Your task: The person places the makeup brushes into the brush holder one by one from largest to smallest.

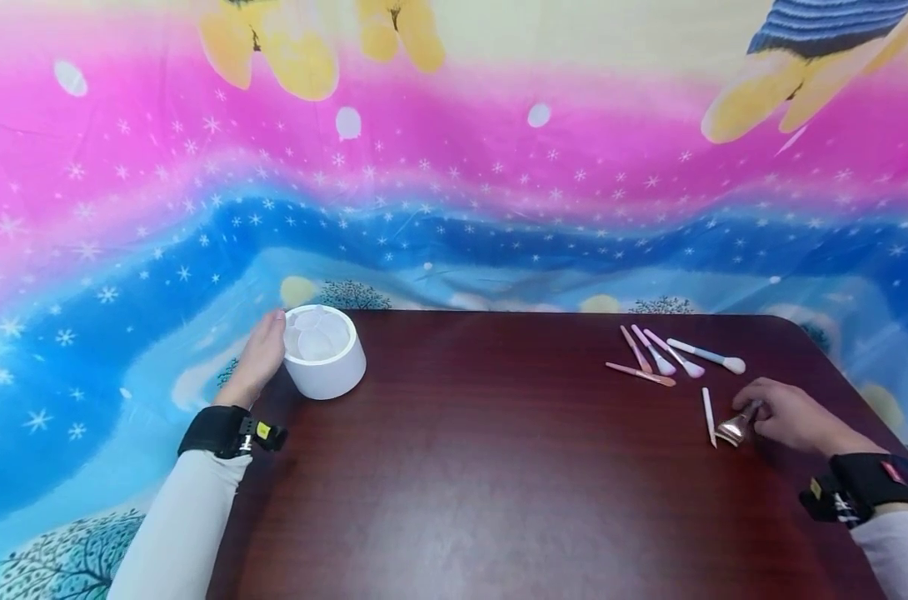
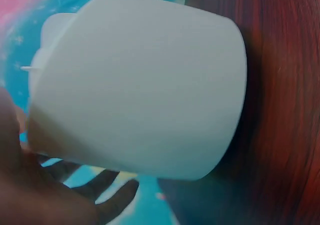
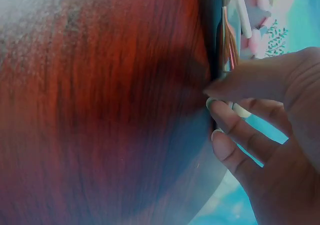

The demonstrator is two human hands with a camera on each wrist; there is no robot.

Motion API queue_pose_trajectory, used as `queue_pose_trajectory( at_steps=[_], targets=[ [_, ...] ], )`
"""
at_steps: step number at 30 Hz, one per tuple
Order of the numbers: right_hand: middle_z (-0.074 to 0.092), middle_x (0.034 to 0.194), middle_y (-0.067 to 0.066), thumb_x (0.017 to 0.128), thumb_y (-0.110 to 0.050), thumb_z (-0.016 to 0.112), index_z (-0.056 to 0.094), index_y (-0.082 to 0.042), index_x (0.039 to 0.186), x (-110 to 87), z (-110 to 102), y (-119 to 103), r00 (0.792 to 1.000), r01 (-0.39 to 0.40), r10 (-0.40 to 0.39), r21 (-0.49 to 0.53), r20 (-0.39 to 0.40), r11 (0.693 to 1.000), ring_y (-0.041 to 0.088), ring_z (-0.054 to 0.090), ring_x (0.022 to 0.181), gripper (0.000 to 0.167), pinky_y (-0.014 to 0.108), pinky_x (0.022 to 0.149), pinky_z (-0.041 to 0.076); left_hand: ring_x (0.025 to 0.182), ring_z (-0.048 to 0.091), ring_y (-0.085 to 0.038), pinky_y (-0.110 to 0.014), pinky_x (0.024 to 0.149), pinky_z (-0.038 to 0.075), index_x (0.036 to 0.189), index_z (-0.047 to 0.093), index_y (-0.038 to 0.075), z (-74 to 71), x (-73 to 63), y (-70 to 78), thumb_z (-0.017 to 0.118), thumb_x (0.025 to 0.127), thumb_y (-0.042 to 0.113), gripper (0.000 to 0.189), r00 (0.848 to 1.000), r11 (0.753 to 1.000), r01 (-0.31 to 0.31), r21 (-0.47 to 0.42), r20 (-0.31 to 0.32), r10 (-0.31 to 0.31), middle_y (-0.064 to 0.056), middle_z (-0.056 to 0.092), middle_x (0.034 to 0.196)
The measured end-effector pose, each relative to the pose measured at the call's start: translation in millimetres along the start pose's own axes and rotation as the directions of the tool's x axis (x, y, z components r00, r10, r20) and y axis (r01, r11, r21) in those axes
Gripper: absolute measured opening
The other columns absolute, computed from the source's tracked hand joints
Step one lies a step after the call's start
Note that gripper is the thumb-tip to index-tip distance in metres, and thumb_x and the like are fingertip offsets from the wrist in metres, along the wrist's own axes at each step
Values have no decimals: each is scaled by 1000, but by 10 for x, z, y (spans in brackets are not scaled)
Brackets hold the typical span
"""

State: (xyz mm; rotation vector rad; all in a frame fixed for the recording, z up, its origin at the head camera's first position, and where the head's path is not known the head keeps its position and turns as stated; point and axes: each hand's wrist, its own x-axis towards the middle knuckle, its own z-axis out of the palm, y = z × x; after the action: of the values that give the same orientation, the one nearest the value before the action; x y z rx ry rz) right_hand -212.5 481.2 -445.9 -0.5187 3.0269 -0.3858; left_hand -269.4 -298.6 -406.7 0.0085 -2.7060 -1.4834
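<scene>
At the left of the head view, my left hand [image 1: 262, 354] holds a white round container [image 1: 328, 377] by its left side, the thumb at the rim. Clear dividers [image 1: 315, 335] show inside it. In the left wrist view, the container's wall [image 2: 145, 90] fills the middle, with the fingers [image 2: 117, 200] beside it. Over the table's right side, my right hand [image 1: 791, 417] pinches a makeup brush with a shiny gold-brown, flared end [image 1: 735, 427]. A slim white pencil-like stick [image 1: 708, 417] lies just left of that brush.
Several makeup brushes lie beyond the right hand, among them a pale-handled brush [image 1: 705, 355] and a pink one [image 1: 641, 374]. The dark wooden table [image 1: 484, 450] has a rounded far-right corner. A colourful printed cloth [image 1: 454, 192] hangs behind it.
</scene>
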Motion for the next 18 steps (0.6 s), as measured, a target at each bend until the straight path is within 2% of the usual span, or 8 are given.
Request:
queue_pose_trajectory(
  at_steps=[4, 7, 12, 18],
  targets=[
    [62, 93, 6, 77, 10, 71, 69, -3, 95, -31, -20, -16, 1000, -20, 21, -9, 23, 1000, 17, 56, 78, 22, 31, 62, 46, 155, 4, -42, -64, 121, 10, 165, 9, 7, 81, 57, -46, 15, 110, 49, 69, 999, 994, 30, -110, -7, -31, -22, 6, 170],
    [58, 87, 2, 77, 7, 73, 68, -7, 89, -59, -22, -46, 999, -32, 34, -41, 41, 999, 17, 52, 76, 19, 31, 62, 43, 156, 4, -39, -61, 123, 10, 165, 12, 8, 144, 95, -52, 16, 111, 48, 68, 998, 987, 49, -150, -37, -55, -19, 7, 170],
    [53, 79, -4, 78, 4, 72, 65, -13, 85, -90, -43, -93, 997, -42, 46, -70, 69, 997, 13, 45, 70, 20, 30, 61, 37, 155, 16, -39, -58, 123, 17, 162, 24, 5, 304, 166, -15, 17, 112, 42, 62, 995, 985, 57, -166, -72, -70, -21, 21, 167],
    [54, 77, -5, 80, 2, 75, 62, -13, 85, -148, -117, -104, 997, -47, 51, -52, 62, 998, 8, 43, 68, 21, 30, 61, 36, 149, 31, -39, -55, 121, 26, 158, 33, 3, 582, 274, 69, 19, 113, 37, 58, 995, 978, 50, -205, -71, -66, -22, 35, 160]
  ],
)
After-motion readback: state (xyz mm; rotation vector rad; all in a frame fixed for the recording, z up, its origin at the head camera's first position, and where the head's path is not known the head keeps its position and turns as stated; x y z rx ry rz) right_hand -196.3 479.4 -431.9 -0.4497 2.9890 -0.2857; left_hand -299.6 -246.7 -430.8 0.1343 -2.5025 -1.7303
